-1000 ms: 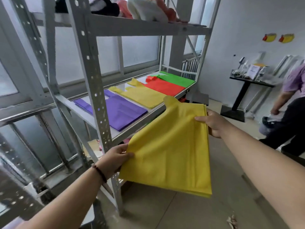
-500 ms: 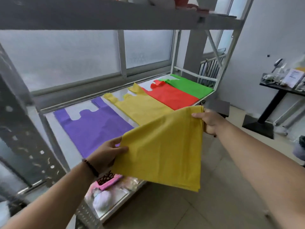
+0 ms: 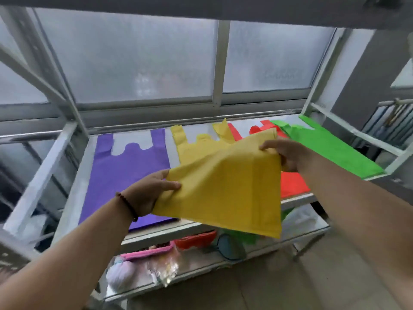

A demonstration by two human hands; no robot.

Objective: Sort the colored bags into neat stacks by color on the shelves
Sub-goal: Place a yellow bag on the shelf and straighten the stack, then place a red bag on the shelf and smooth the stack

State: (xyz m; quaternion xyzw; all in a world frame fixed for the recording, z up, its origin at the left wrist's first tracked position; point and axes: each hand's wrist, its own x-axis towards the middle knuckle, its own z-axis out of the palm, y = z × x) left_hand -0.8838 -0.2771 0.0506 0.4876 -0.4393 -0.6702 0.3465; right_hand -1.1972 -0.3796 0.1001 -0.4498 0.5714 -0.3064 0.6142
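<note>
Purple [image 3: 125, 166], yellow [image 3: 196, 151], red [image 3: 292, 184] and green [image 3: 330, 148] bags are already laid out on the shelf [image 3: 156, 233]. One more yellow bag [image 3: 225, 186] is pinched by the left hand [image 3: 147, 193] and right hand [image 3: 288, 153] above the yellow pile, not yet put down.
</note>
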